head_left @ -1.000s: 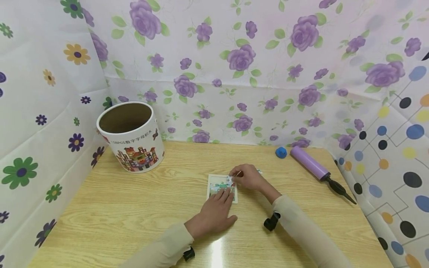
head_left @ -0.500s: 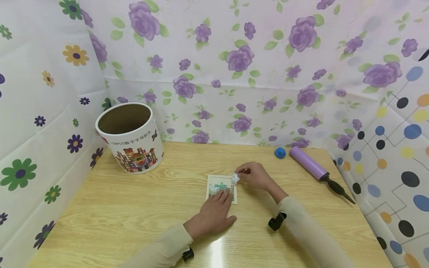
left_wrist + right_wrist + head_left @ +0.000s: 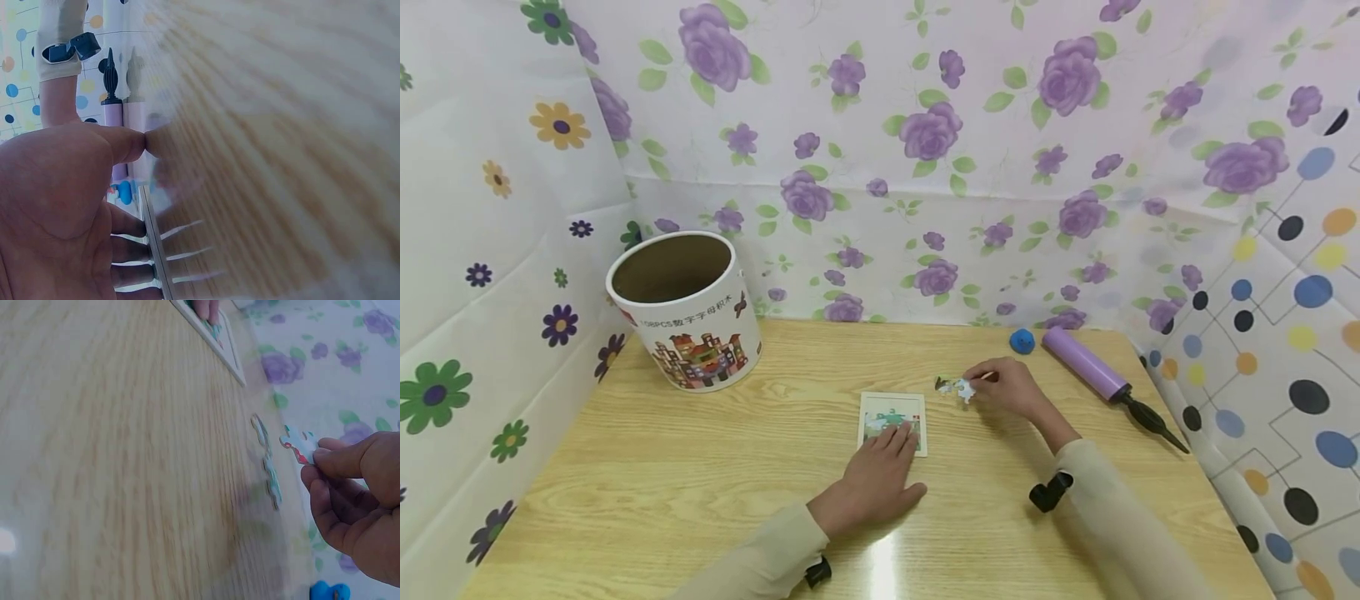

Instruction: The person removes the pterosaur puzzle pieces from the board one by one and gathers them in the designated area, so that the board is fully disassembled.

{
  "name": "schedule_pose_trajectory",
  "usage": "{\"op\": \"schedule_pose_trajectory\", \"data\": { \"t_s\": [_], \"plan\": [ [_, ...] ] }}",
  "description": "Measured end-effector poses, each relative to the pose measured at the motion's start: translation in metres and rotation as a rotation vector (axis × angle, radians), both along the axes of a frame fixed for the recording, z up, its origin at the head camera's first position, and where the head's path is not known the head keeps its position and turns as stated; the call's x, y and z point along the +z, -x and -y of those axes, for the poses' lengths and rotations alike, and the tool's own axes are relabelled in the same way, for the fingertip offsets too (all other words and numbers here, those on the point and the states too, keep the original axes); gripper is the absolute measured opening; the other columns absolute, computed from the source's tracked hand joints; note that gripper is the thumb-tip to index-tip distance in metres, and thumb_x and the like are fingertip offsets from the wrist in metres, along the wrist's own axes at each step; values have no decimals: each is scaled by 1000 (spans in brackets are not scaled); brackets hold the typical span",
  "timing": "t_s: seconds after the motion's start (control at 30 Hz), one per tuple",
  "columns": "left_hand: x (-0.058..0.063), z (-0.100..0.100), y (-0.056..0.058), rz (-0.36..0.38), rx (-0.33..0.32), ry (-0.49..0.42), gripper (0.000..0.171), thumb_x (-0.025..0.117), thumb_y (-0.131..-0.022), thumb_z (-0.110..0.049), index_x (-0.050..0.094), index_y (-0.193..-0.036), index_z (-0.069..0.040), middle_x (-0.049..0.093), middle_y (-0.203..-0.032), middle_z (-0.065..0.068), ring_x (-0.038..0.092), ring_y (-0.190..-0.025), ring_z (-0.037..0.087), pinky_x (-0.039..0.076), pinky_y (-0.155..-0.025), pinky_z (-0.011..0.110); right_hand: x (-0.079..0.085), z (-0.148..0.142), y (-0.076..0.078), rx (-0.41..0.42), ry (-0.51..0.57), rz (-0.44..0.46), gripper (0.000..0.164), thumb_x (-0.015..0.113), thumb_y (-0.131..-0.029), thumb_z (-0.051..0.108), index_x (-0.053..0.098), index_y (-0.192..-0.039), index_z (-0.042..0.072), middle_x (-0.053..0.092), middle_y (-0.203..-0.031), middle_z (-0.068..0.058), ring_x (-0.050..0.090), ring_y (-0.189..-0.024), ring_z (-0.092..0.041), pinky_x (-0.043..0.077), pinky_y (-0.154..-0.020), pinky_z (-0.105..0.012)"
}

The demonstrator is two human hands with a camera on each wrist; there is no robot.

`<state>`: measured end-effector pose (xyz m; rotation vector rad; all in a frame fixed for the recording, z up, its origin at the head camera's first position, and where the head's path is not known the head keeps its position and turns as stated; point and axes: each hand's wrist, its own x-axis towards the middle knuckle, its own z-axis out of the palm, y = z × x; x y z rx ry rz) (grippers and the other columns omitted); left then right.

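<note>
A small puzzle board [image 3: 893, 397] with a pale frame lies mid-table, its lower part filled with a green and white picture. My left hand [image 3: 883, 483] rests on its near edge, fingers stretched over the picture and thumb out to the side. To the right of the board, my right hand [image 3: 1009, 387] pinches a light blue puzzle piece [image 3: 302, 445] with a red mark between thumb and fingertips. Loose puzzle pieces [image 3: 269, 465] lie on the table just below it in the right wrist view. In the left wrist view the board's edge [image 3: 156, 244] runs under my fingers.
A large white bucket [image 3: 688, 312] with a printed block picture stands at the back left. At the back right are a small blue toy [image 3: 1022, 341] and a purple hand pump [image 3: 1086, 363] with a black nozzle. Patterned cloth [image 3: 880, 192] hangs around the wooden table [image 3: 722, 467].
My right hand has moved right, away from the board, carrying the puzzle piece to beside the loose pieces, which have come into sight. The left hand has stayed on the board.
</note>
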<state>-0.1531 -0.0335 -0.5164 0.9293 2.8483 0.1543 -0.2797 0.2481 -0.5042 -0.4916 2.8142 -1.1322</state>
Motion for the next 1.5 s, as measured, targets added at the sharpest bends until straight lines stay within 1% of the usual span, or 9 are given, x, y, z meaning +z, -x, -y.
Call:
{"op": "schedule_pose_trajectory", "data": {
  "t_s": [0.1, 0.2, 0.3, 0.47, 0.67, 0.83, 1.1, 1.33, 1.5],
  "plan": [
    [3, 0, -2, 7, 7, 3, 73, 46, -105, -51, 35, -158, -2, 29, -166, 16, 29, -153, 32, 32, -119, 45, 1, -11, 3, -21, -11, 7, 17, 69, -98, 13, 80, -112, 13, 75, -112, -10, 72, -94, -26, 59, -78, -42],
    [4, 0, -2, 13, 11, 5, 73, 45, -105, -51, 35, -158, -3, 29, -166, 16, 29, -153, 31, 32, -120, 45, 0, -20, 6, -40, -29, 20, 18, 68, -99, 14, 79, -113, 11, 75, -114, -12, 72, -97, -30, 59, -80, -45],
    [4, -1, -2, 14, 14, 6, 73, 46, -105, -51, 35, -158, -3, 29, -166, 15, 29, -153, 31, 32, -120, 44, -2, -28, 8, -38, -46, 30, 19, 66, -100, 14, 79, -114, 9, 74, -115, -14, 71, -100, -33, 58, -82, -46],
    [4, -1, -2, 12, 10, 4, 73, 46, -105, -51, 36, -158, -3, 29, -166, 16, 30, -153, 31, 33, -119, 45, -7, -36, 12, -40, -64, 46, 19, 66, -99, 14, 79, -113, 10, 75, -113, -12, 72, -101, -34, 58, -84, -47],
    [2, 0, 0, 8, -5, -11, 73, 47, -105, -50, 36, -157, -1, 30, -165, 18, 31, -152, 34, 33, -119, 46, -14, -43, 22, -39, -107, 61, 18, 68, -99, 12, 80, -112, 10, 76, -111, -11, 72, -100, -32, 58, -84, -46],
    [1, -1, 0, 17, 3, 6, 74, 46, -105, -52, 35, -159, -3, 29, -166, 16, 29, -153, 32, 31, -120, 44, -17, -46, 27, -50, -122, 69, 17, 68, -99, 13, 80, -111, 11, 76, -111, -11, 71, -101, -31, 58, -83, -44],
    [-2, 0, 1, 8, -3, 10, 73, 44, -106, -52, 34, -159, -3, 28, -166, 17, 29, -153, 33, 32, -120, 45, -22, -46, 30, -60, -118, 70, 16, 69, -98, 12, 81, -109, 10, 77, -107, -10, 71, -98, -30, 58, -81, -44],
    [1, -1, 0, 9, 4, 23, 74, 44, -105, -53, 33, -159, -4, 27, -167, 16, 29, -153, 31, 32, -120, 44, -22, -45, 29, -55, -105, 70, 16, 69, -98, 14, 80, -110, 10, 77, -107, -10, 71, -97, -30, 58, -77, -41],
    [3, 0, -2, 3, 3, 6, 73, 46, -105, -51, 36, -158, -3, 29, -166, 16, 30, -152, 31, 32, -120, 44, -20, -44, 26, -63, -81, 77, 18, 69, -99, 15, 78, -113, 9, 75, -107, -10, 70, -98, -31, 59, -74, -37]
  ]
}}
